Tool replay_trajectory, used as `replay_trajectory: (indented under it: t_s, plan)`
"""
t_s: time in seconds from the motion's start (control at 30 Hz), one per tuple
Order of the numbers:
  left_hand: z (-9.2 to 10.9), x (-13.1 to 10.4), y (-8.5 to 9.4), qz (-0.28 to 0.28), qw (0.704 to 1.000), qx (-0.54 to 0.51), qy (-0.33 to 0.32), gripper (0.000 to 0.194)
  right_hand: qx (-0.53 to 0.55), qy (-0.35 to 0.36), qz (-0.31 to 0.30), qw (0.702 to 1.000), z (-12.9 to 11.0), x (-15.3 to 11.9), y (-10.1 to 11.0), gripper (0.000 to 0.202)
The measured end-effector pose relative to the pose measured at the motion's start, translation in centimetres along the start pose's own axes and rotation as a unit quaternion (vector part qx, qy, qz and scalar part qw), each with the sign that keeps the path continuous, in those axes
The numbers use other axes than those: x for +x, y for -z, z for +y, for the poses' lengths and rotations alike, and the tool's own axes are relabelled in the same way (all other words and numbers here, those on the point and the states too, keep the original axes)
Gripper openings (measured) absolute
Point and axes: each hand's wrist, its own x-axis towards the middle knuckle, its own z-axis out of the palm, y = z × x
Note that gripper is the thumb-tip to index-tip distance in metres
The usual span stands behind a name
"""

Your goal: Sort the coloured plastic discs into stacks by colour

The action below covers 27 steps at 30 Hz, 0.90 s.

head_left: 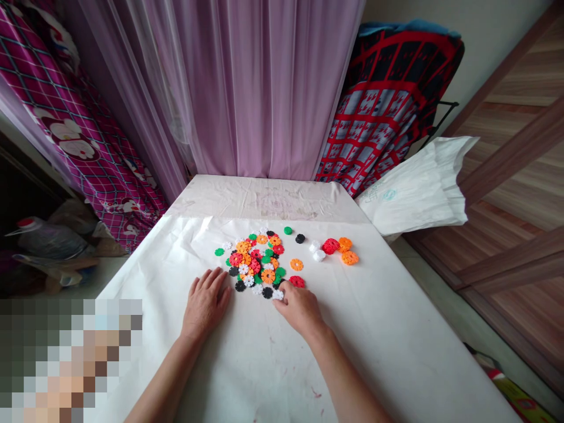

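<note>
A loose pile of flower-shaped plastic discs (244, 258) in orange, red, green, white and black lies on the white-covered table. My left hand (205, 302) rests flat on the cover at the pile's near left side, fingers spread, holding nothing. At the near right side, my right hand (299, 302) pinches a white disc (277, 294) between thumb and forefinger. A red disc (297, 282) lies just beyond its knuckles, and an orange disc (296, 265) is farther back. A black disc (267, 292) sits just left of the pinched one.
Right of the pile stand small stacks: white (318, 255), red (330, 246) and orange (350, 258). Single green (288, 230) and black (300, 238) pieces lie behind. A white bag (418, 194) is at the table's right edge; a blurred patch covers the lower left.
</note>
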Motion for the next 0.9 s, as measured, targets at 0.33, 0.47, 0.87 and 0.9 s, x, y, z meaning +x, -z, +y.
replay_trajectory:
  t_s: [0.33,0.47,0.87,0.9]
  plan:
    - [-0.1,0.0,-0.1,0.006,1.000,-0.006,-0.004,0.045,0.023,-0.029,0.014,0.999,-1.3,1.2,-1.3,0.020]
    - [-0.1,-0.1,-0.2,0.007,1.000,-0.005,-0.004,0.045,0.038,-0.014,0.025,0.999,-0.6,1.0,-1.0,0.018]
    - [-0.1,0.0,-0.1,0.000,1.000,-0.002,-0.005,0.046,0.175,0.086,0.199,0.960,0.7,-1.3,-5.2,0.030]
    - [-0.1,0.0,-0.1,0.002,1.000,-0.002,-0.005,0.046,0.183,0.099,0.220,0.953,0.6,-1.1,-5.5,0.029]
